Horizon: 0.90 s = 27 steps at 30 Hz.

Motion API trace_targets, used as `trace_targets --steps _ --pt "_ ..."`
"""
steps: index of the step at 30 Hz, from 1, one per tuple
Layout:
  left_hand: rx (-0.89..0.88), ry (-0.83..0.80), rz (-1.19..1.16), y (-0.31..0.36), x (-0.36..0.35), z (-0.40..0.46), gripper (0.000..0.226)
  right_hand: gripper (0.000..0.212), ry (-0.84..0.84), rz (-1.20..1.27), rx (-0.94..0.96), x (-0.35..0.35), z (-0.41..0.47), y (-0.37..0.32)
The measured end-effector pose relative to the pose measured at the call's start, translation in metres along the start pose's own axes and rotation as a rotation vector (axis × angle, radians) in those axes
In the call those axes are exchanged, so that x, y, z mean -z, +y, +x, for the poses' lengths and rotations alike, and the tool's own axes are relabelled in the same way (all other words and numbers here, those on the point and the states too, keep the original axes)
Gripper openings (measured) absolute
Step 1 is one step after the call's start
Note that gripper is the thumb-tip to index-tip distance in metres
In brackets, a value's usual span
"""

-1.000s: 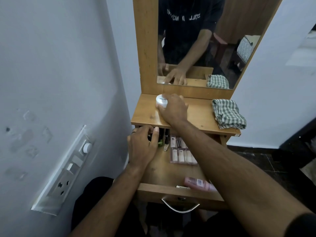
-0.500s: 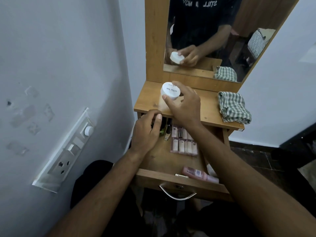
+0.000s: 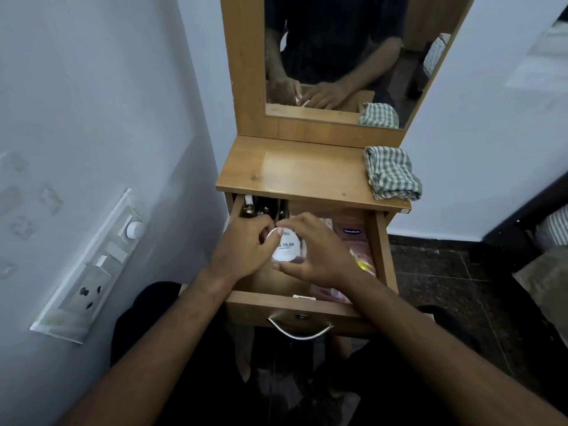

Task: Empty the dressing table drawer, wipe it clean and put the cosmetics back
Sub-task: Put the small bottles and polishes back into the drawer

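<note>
now both hands over open drawer (image 3: 381, 250): right hand (image 3: 319, 256) and left hand (image 3: 246, 250) fingers curled round white jar (image 3: 285, 247).

white round jar (image 3: 286, 248) | label up, tilted | over open wooden drawer (image 3: 381, 250) holding cosmetics

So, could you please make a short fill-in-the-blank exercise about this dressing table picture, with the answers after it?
1. Both hands hold a small round white jar above the open ____.
2. The folded checked cloth lies at the ____ end of the table top.
3. The drawer has a curved metal ____ on its front.
4. Above the table top, a ____ shows the person's arms.

Missing words: drawer; right; handle; mirror
</note>
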<state>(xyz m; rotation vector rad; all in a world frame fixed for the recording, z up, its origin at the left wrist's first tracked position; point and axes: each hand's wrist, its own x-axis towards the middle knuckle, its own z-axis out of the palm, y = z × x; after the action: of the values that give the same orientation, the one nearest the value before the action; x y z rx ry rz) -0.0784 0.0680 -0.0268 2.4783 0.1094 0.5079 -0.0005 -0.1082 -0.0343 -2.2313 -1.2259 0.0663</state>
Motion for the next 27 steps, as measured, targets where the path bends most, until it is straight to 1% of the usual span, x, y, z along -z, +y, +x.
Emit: trace_targets --steps 2,4,8,11,18,25,27 --pt "-0.061 0.022 0.137 0.006 0.0 -0.003 0.02 0.068 -0.071 -0.042 -0.042 -0.005 0.003 0.0" --pt "-0.098 0.042 0.26 0.009 0.001 -0.004 0.017 0.066 -0.098 -0.085 -0.051 -0.009 0.008 -0.001" --pt "-0.091 0.016 0.389 0.003 -0.002 -0.004 0.015 0.07 -0.134 -0.148 -0.058 -0.014 0.012 -0.004" --pt "-0.079 -0.04 0.438 0.0 -0.004 -0.005 0.013 0.076 -0.17 -0.182 -0.072 -0.017 0.011 -0.007" --pt "-0.036 -0.129 0.515 -0.002 -0.007 -0.006 0.019 0.087 -0.254 -0.283 -0.037 -0.023 0.018 -0.012" --pt "-0.126 -0.178 0.492 -0.001 -0.008 -0.008 0.025 0.088 -0.273 -0.305 -0.058 -0.023 0.019 -0.01" --pt "-0.128 -0.194 0.493 -0.002 -0.009 -0.007 0.025 0.088 -0.277 -0.313 -0.063 -0.025 0.02 -0.01"
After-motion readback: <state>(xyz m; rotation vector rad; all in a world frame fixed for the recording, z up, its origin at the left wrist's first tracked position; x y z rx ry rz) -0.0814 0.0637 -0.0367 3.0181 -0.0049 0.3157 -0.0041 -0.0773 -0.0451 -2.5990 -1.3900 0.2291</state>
